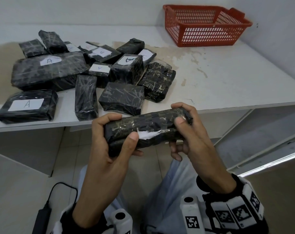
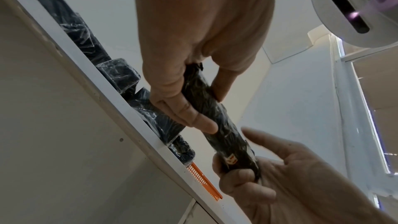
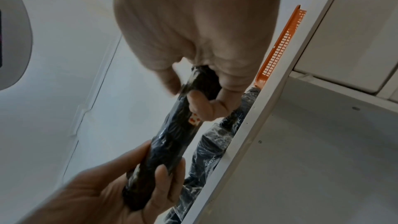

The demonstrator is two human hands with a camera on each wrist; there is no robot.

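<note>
The left hand (image 1: 108,142) curls round one end of a long black parcel (image 1: 148,124), thumb beside its torn white label (image 1: 148,133); the right hand (image 1: 190,132) grips the other end. The parcel hangs level between both hands, short of the desk (image 1: 227,73); other parcels (image 1: 75,73) lie beyond them

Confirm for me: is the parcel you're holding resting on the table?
No, the left hand and right hand hold the black wrapped parcel in the air, nearer than the table edge.

parcel sorting room: white table (image 1: 227,78), black taped parcels (image 1: 47,71) with letter labels (image 1: 26,104), red plastic basket (image 1: 209,35)
</note>
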